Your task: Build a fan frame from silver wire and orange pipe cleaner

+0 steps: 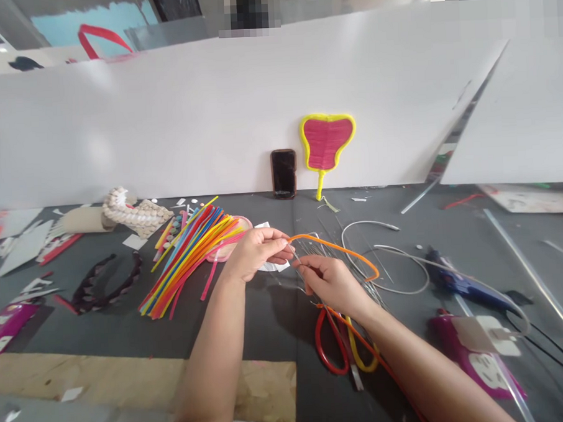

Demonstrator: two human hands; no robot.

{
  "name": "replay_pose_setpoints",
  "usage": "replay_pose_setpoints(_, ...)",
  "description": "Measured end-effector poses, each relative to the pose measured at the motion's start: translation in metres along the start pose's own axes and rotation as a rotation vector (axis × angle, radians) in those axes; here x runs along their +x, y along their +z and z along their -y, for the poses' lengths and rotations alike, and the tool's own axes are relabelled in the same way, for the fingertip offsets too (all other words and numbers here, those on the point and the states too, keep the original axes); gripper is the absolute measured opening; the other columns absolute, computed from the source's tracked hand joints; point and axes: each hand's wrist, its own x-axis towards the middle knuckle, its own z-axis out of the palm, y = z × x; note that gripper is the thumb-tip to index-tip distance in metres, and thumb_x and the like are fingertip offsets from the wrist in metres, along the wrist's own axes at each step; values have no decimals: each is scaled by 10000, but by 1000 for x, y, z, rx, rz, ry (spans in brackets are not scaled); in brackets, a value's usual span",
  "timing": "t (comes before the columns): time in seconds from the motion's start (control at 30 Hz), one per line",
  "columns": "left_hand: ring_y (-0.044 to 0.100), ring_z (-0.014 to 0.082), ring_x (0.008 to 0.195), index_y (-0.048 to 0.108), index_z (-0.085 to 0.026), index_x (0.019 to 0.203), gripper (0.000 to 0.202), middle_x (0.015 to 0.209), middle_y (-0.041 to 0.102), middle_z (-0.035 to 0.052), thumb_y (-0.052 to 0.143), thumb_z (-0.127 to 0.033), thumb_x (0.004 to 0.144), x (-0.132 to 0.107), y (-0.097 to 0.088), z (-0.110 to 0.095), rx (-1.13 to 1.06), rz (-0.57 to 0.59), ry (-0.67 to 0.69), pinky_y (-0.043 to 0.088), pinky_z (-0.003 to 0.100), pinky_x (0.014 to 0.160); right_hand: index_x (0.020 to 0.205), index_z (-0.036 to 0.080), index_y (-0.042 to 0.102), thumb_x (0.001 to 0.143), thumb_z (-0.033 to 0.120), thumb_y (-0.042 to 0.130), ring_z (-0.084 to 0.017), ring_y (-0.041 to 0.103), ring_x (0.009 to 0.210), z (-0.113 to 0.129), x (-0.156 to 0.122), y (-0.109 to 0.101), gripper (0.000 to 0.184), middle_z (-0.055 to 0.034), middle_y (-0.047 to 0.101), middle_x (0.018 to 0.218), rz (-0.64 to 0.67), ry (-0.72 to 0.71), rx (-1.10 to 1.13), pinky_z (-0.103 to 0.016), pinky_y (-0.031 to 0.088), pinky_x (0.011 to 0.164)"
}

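Fitting wire (293,252) to an orange strip (343,248) appears the step in hand. Left hand (260,255) pinches the strip's end above the table (272,323); right hand (328,278), just beside, pinches the wire. Next move likely calls for steady alignment.

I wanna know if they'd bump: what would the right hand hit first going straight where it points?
Probably the left hand; it's just ahead of the right hand, but depth is unclear.
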Motion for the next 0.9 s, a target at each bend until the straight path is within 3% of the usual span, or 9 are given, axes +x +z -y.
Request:
replay_pose_setpoints(0.27, 682, 186, 668, 629, -114, 862, 202, 743, 706, 91, 656, -273, 741, 1, 2, 0, -6, 37, -27, 557, 299, 622, 768, 196, 572, 895, 311, 395, -92, 475, 477, 1, 2, 1, 246, 42, 545, 501, -20, -33, 21, -205, 357, 517)
replay_pose_setpoints(0.5, 683, 182, 669, 625, -107, 883, 214, 752, 714, 94, 657, -268, 745, 0, 1, -2, -26, 58, -52, 561, 299, 628, 799, 200, 588, 874, 265, 401, -96, 450, 464, 1, 0, -3, 212, 41, 539, 512, -3, -44, 8, -206, 340, 488)
replay_pose_setpoints(0.9, 677, 174, 653, 640, -112, 835, 243, 748, 714, 87, 694, -310, 705, 2, 2, 1, 43, 57, -57, 559, 287, 609, 644, 192, 526, 848, 247, 429, -85, 389, 454, 3, 0, -5, 232, 44, 499, 493, -67, -72, -142, -204, 289, 468)
